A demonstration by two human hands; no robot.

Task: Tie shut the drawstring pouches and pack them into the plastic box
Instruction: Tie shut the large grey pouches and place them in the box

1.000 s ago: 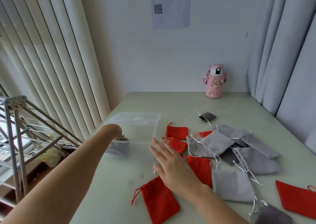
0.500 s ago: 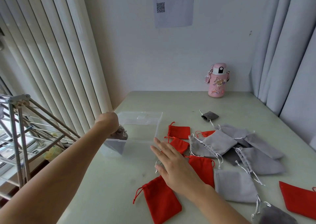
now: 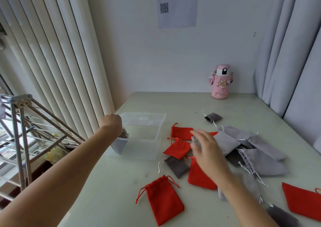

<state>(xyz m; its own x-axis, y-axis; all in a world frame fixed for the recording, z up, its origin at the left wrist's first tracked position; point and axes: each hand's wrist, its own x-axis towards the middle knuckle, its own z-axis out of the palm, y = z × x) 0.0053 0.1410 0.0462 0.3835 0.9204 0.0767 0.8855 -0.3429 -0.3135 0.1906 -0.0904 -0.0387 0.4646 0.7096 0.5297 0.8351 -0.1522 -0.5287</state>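
Note:
A clear plastic box (image 3: 157,140) stands on the table at the left. My left hand (image 3: 112,124) is over its near-left corner and holds the gathered top of a grey pouch (image 3: 119,144), which hangs inside the box against the wall. My right hand (image 3: 206,151) hovers, blurred, with fingers spread over the loose pile and holds nothing. Red pouches (image 3: 165,199) (image 3: 177,147) and grey pouches (image 3: 225,142) (image 3: 264,162) lie scattered to the right of the box. A dark grey pouch (image 3: 177,166) lies just left of my right wrist.
A pink drinks bottle (image 3: 220,81) stands at the back by the wall. A small dark pouch (image 3: 212,117) lies apart behind the pile. A metal drying rack (image 3: 19,131) stands off the table's left edge. Curtains hang on both sides.
My right hand has moved right and away from me over the pile, uncovering the dark grey pouch. My left hand has risen slightly and stays at the box corner with its pouch.

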